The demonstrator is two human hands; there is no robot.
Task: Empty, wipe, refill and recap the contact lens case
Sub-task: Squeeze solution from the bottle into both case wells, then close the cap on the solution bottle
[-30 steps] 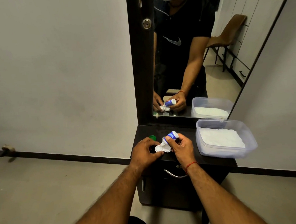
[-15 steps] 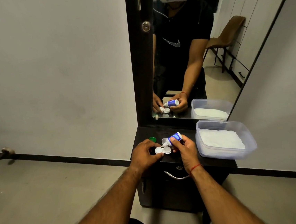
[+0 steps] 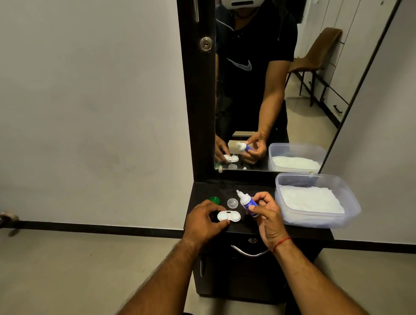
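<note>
A white two-well contact lens case (image 3: 229,216) lies uncapped on the dark cabinet top (image 3: 256,226). My left hand (image 3: 203,221) pinches the case's left well. My right hand (image 3: 266,210) holds a small blue-and-white solution bottle (image 3: 246,202), its nozzle pointing up and to the left, away from the case. A clear round cap (image 3: 232,202) rests just behind the case, and a green cap (image 3: 214,199) lies behind my left hand, partly hidden by it.
A clear plastic tub (image 3: 348,210) with white tissue inside stands at the right end of the cabinet top. A tall mirror (image 3: 270,75) rises behind, and it reflects my hands and the room. Below is a drawer handle (image 3: 249,253). Bare floor lies to the left.
My right hand has tipped the bottle up and drawn it right, away from the case wells it was pointing into. My left hand stays on the case.
</note>
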